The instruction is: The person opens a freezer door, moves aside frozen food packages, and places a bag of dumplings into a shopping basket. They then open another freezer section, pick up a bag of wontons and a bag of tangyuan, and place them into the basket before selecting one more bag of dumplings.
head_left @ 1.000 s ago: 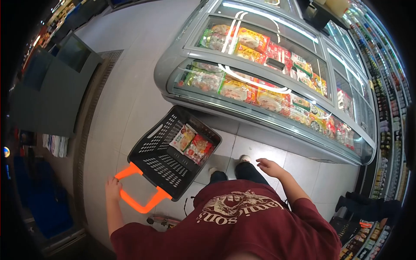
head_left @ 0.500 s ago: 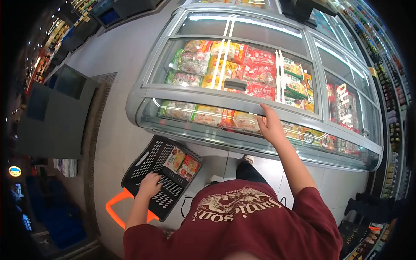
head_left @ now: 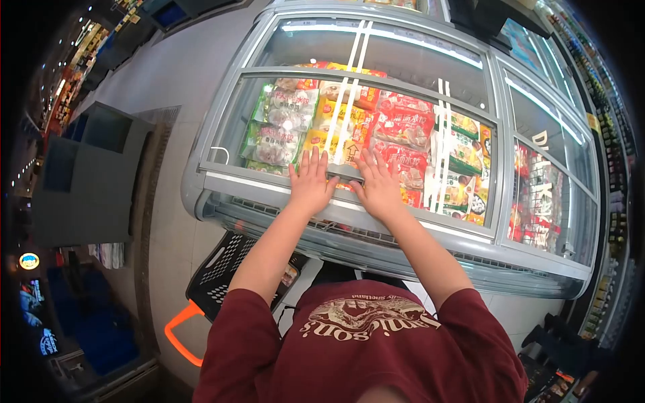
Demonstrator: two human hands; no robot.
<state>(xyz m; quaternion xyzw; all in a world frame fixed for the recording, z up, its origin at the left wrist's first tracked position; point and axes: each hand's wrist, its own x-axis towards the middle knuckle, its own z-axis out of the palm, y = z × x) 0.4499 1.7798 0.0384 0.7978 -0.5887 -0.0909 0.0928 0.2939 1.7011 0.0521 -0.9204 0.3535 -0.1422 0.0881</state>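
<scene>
Grip apart: left hand (head_left: 312, 185) and right hand (head_left: 377, 187), fingers spread, against freezer lid (head_left: 440, 220); bagged food (head_left: 403, 126) below.

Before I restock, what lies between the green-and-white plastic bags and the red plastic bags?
Mostly yellow plastic bags, as the head view shows.

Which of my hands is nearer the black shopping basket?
Left. The left hand is beyond the basket and rightward; the right hand is farther right. Both touch the freezer lid.
</scene>
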